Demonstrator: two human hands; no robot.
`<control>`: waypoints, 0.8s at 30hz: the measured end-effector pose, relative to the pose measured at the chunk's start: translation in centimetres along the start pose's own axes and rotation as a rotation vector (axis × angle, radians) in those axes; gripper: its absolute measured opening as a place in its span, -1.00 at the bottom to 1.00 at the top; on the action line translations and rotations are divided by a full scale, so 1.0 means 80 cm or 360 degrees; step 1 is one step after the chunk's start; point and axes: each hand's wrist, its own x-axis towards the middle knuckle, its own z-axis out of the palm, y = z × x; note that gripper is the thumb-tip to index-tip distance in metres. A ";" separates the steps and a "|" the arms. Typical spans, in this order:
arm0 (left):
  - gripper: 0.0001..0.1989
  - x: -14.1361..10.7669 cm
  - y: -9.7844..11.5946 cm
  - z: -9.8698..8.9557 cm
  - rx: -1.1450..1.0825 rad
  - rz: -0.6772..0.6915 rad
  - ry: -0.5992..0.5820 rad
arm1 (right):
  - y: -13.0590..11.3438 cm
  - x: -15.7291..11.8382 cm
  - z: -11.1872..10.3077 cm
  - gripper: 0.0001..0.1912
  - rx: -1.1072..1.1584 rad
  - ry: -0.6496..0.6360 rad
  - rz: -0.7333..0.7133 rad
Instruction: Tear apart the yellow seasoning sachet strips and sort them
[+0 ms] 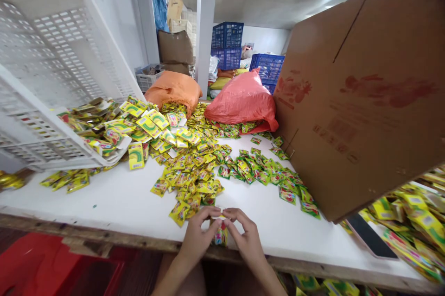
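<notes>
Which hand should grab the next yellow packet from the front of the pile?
Probably the left hand: the front yellow packets lie right by it, while the right hand is farther across. Both hands' fingers are on the little box, so the left would have to let go first.

Looks smooth across the tabletop (132, 198), rough and wooden along its near edge — glossy, crinkled film on the packets (193, 180). Shows perforated plastic in the crate (66, 32) by the left edge, matt cardboard in the carton (351, 134) toward the right — shiny, creased plastic in the red sack (243, 99).
</notes>
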 end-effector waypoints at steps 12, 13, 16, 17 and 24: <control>-0.80 0.011 0.002 0.005 0.0020 -0.0170 0.0078 | -0.011 0.014 0.000 -0.80 -0.0085 0.0026 0.0092; -0.80 0.008 0.000 0.005 -0.0008 -0.0153 0.0084 | -0.011 0.013 0.001 -0.80 -0.0055 0.0036 0.0086; -0.80 0.000 -0.007 0.004 -0.0088 -0.0156 0.0077 | -0.008 0.005 0.001 -0.81 0.0021 0.0086 0.0096; -0.79 -0.001 -0.009 0.003 -0.0106 -0.0170 0.0063 | -0.005 0.001 0.002 -0.82 0.0033 0.0094 0.0101; -0.83 -0.003 -0.004 -0.002 -0.0025 -0.0034 -0.0062 | 0.008 -0.014 0.018 -0.86 0.0054 0.0043 0.0090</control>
